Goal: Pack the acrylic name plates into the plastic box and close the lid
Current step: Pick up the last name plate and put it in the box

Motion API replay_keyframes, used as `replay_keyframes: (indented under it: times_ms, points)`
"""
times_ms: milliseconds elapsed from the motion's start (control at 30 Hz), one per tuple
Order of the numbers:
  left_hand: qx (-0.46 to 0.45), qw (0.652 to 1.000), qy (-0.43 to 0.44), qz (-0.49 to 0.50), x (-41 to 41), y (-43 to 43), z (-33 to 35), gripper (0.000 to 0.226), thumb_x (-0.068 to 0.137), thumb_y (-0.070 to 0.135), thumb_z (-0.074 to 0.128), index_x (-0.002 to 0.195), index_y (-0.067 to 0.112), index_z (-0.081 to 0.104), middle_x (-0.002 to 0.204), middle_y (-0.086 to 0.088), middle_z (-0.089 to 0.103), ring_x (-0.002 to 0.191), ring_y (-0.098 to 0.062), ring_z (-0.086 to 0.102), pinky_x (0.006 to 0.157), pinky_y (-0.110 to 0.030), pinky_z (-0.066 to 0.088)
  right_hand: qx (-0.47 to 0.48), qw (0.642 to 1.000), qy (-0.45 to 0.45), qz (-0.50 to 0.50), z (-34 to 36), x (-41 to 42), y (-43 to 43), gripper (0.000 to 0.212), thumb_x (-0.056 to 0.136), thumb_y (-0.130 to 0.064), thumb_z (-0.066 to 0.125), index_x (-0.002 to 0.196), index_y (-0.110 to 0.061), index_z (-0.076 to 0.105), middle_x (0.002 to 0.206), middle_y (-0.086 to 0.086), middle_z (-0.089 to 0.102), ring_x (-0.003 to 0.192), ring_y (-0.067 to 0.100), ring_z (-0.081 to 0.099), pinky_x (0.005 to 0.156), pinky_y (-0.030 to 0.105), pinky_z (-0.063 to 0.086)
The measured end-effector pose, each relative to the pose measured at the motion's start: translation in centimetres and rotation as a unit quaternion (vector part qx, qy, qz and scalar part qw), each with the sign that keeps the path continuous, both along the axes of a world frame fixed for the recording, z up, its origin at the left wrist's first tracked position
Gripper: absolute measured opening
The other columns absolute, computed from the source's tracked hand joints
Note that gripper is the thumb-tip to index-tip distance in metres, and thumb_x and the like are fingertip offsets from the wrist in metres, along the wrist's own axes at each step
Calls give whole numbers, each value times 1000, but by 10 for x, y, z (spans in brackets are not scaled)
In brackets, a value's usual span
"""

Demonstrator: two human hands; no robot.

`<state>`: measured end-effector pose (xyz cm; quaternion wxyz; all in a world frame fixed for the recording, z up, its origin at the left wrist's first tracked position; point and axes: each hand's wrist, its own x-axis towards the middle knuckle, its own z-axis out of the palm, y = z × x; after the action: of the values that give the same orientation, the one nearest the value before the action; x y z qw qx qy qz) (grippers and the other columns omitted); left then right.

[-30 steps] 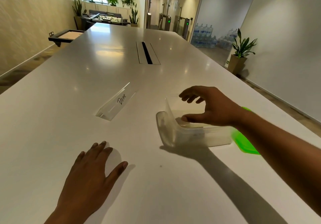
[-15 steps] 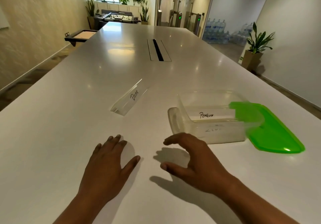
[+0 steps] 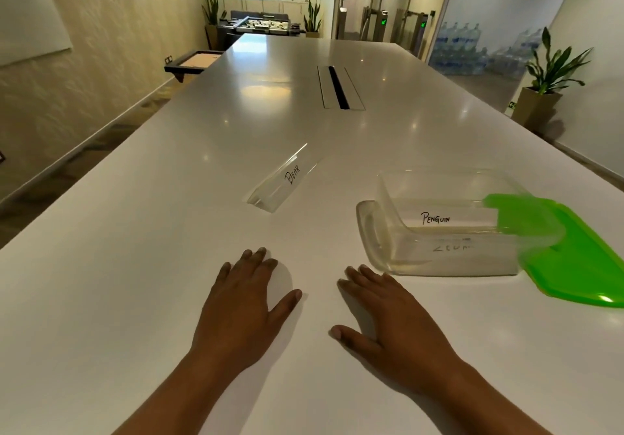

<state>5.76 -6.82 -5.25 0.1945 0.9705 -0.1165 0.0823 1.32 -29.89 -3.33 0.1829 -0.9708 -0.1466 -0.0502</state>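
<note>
The long white table [image 3: 371, 151] runs away from the person, and its right edge passes close to the green lid [image 3: 574, 265]. The lid lies flat against the right end of the open plastic box [image 3: 439, 262]. Both hands rest flat, fingers straight, holding nothing. The right hand [image 3: 395, 330] is just short of the box's near corner, with the left hand [image 3: 239, 309] beside it. The "Penguin" name plate [image 3: 439, 218] lies inside the box. The "Bear" name plate [image 3: 283, 181] lies on the table, well ahead of the left hand.

Left hand [image 3: 241, 303], right hand [image 3: 388, 326] flat on table [image 3: 135, 265]; Bear plate [image 3: 282, 181] outside box [image 3: 439, 262]; lid [image 3: 574, 265] off.
</note>
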Motion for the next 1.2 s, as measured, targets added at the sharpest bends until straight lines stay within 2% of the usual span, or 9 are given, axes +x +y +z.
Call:
replay_keyframes:
  times_ms: [233,367,467,567,733,800,933,1100,1200]
  points:
    - [-11,1000,12,5,2,-1,11,72,86,68,37,145,27,34,158,9,26,147,-9,16,119,-31,10,16,1000,-12,5,-3,2,-3,76,80,-78,34,145,-40,31,155,-24,16,141,-12,0,113,15,-2]
    - [-44,999,-22,-1,16,1,19,50,94,48,44,140,27,44,151,9,39,141,-8,31,112,-24,23,16,1000,-16,11,-4,3,-3,76,79,-79,35,145,-42,31,152,-27,14,139,-14,-2,113,15,-1]
    - [-84,995,-45,16,34,3,30,38,95,37,48,130,26,53,141,10,51,125,-6,50,100,-18,33,10,1000,-16,16,-7,6,-3,78,76,-82,34,144,-43,31,151,-29,13,140,-13,0,113,15,-2]
    - [-159,985,-43,56,53,1,37,42,89,44,57,127,25,52,130,11,57,111,-6,60,91,-24,47,17,999,-41,18,-14,13,-4,75,76,-82,41,138,-39,44,149,-24,30,140,-7,17,113,18,11]
    - [-222,964,-52,138,91,-1,40,44,86,41,62,124,22,54,122,1,63,105,-18,62,77,-24,39,-9,996,-83,20,-19,20,-6,72,78,-80,40,127,-31,60,136,-13,53,127,10,50,100,40,40]
    - [-235,959,-47,151,107,0,39,46,86,39,63,126,18,53,123,-3,63,106,-22,61,79,-26,41,-16,995,-96,24,-22,21,-8,71,78,-79,39,123,-30,62,132,-10,59,123,11,54,95,39,45]
    - [-252,954,-30,158,134,-2,36,56,85,38,65,132,12,49,129,-7,60,116,-25,56,86,-28,41,-11,995,-96,34,-24,26,-8,68,77,-80,37,120,-33,61,126,-9,64,121,7,52,97,23,34]
    - [-259,956,-16,139,155,-14,38,66,80,46,68,134,13,48,128,-6,59,117,-25,54,90,-31,43,-22,993,-105,39,-27,31,-9,68,77,-81,32,120,-33,53,122,-8,67,113,10,59,94,22,34]
    - [-261,956,-24,131,162,-22,38,69,77,48,70,133,13,49,127,-4,60,116,-23,55,89,-31,44,-14,994,-100,42,-27,31,-9,68,77,-81,34,121,-33,51,123,-8,65,117,8,53,101,17,25]
